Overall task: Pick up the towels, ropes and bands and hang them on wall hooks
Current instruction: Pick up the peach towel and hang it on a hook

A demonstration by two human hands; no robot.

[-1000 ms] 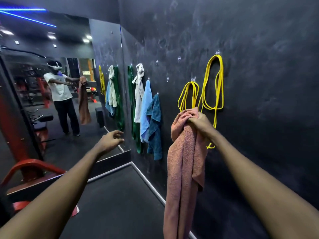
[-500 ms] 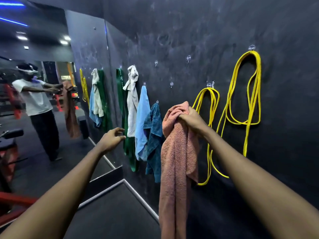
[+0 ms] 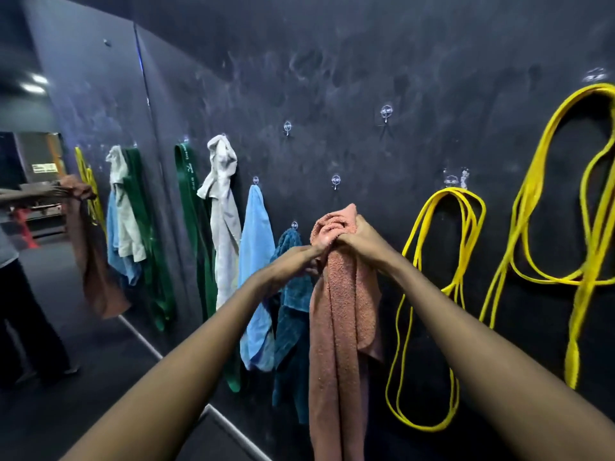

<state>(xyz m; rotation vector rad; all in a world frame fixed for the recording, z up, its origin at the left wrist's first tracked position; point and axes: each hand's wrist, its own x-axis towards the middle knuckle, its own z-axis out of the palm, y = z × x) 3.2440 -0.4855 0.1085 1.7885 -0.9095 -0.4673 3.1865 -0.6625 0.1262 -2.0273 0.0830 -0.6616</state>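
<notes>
Already the dark wall (image 3: 332, 61) carries most of the gear, so the job looks well advanced. A mirror (image 3: 83, 94) at its left end repeats part of the row. Farthest right hangs a wide yellow band (image 3: 529, 194), and beside it a thinner yellow rope (image 3: 449, 192) loops from its own hook. At the left, a green band (image 3: 196, 227) hangs next to a white towel (image 3: 226, 234). A light blue towel (image 3: 256, 247) and a teal towel (image 3: 293, 321) follow, each on a hook.

One piece is not yet up: the pink towel (image 3: 336, 327). It is held in front of the wall between the teal towel and the yellow rope, and its length drops straight down. Both hands have it. The right hand (image 3: 359, 237) is wrapped round the bunched top. The left hand (image 3: 299, 261) closes its fingers on the same bunch from the other side.

Just above that bunch sits a bare hook (image 3: 335, 181), apart from the cloth, and it seems the likely target. Two more free hooks (image 3: 287, 127) (image 3: 386, 112) stand higher up. Lifting the top fold onto a hook and letting go appears to be what remains of this step. Whether other towels, ropes or bands wait out of view cannot be told.
</notes>
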